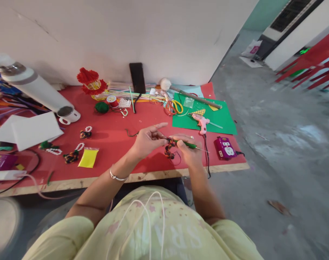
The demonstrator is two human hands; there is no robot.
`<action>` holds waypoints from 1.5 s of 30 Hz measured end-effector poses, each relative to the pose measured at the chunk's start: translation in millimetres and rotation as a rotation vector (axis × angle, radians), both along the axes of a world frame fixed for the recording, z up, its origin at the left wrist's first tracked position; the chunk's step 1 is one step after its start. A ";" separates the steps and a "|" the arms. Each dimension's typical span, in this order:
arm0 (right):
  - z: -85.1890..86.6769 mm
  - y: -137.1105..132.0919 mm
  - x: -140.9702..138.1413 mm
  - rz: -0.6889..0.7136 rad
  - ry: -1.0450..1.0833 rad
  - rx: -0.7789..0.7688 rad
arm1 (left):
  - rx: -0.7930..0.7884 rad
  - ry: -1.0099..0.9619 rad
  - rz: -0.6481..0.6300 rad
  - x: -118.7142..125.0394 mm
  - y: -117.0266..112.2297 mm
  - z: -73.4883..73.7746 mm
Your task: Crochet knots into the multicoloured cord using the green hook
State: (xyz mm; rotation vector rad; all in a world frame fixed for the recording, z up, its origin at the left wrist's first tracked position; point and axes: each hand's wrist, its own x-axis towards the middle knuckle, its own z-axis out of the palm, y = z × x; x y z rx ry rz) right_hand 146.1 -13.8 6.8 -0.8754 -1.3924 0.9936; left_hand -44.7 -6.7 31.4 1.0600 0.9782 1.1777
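My left hand [148, 140] is raised over the red table [110, 126], its thumb and fingers pinching one end of a small orange-and-black knotted cord piece [169, 148], with the forefinger stretched out. My right hand [190, 150] grips a green-handled crochet hook [187, 144] whose metal tip points right; its fingers are closed round the handle beside the cord piece. A thin dark thread hangs from the piece toward the table's front edge.
Several similar bead-and-cord pieces [72, 156] and a yellow packet [88, 157] lie at left. A pink glue gun [201, 122], scissors [173, 107] and green sheet [221, 119] sit at right, a purple power strip [224, 148] near the corner. White papers [31, 130], a white flask [37, 88].
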 end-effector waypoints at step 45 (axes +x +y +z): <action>10.5 20.0 35.0 0.403 0.021 0.226 | -0.252 -0.157 -0.460 -30.6 9.7 12.1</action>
